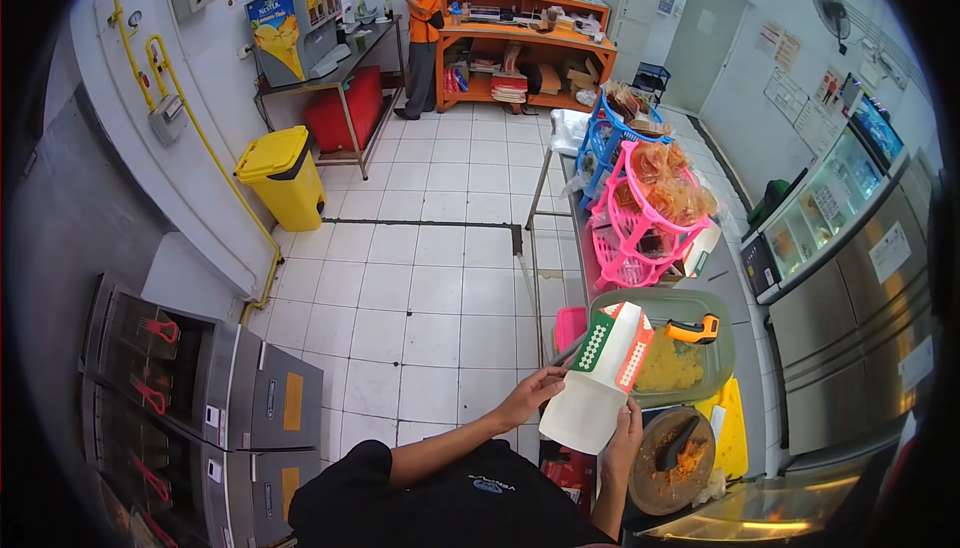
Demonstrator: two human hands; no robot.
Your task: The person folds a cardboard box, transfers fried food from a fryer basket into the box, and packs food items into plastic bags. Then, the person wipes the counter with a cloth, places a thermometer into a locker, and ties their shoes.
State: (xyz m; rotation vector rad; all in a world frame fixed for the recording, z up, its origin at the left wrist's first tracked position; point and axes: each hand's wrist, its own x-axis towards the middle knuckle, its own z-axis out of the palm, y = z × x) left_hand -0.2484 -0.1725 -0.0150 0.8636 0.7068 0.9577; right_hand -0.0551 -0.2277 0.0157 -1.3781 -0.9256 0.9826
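Observation:
A paper food box (585, 410), white inside with green and red printed sides, is held open in front of my body. My left hand (530, 395) grips its left edge, fingers closed on the card. On its lower right edge, my right hand (625, 435) is closed too. Just beyond the box is a green tray (715, 348) holding yellow food (668, 366) and an orange-and-black handheld device (693, 329). To the right of my right hand sits a stone mortar (655, 488) with a dark pestle (678, 444) and orange bits inside.
Pink (625, 223) and blue (600, 138) baskets with bagged food stand farther along the table. A yellow board (733, 428) lies beside the mortar. Fryers (230, 388) are at left, a yellow bin (285, 180) beyond. A person in orange (425, 28) stands at the back.

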